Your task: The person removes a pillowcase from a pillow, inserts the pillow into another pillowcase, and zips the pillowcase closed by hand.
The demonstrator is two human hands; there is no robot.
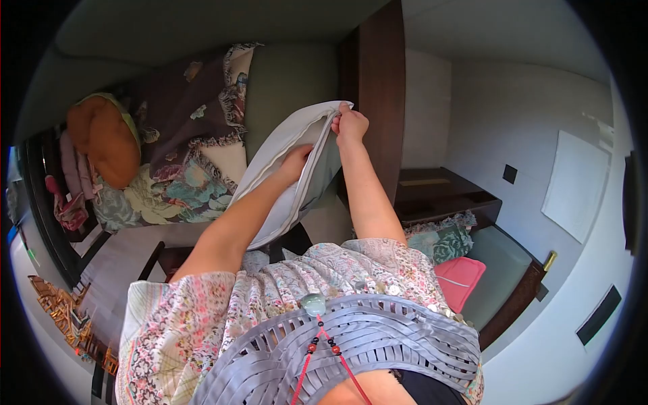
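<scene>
Here's the right hand [351, 126], fingers clamped on the top corner of a pale white, long fabric cover with an open side [287, 138], thumb and fingertips bunched together right at the tip. Below and to the left of that pinch, the left hand [295, 164] reaches into the opening; its fingertips slip behind the pale zip-like edging [308, 174], so I can't tell whether they're gripping anything. The cover hangs from the right fingers, sloping down leftward beneath the left wrist. What does this call for? A firm hold on that corner, I'd say, with the right fingers high, so the mouth gapes and the left fingers can move freely; pressing with flat fingertips should spare the edging a snag. Beyond the left fingers spreads a dark floral fringed cloth throw [179, 108]; just right of the right fingers stands a tall dark-brown wooden panel [382, 88].
</scene>
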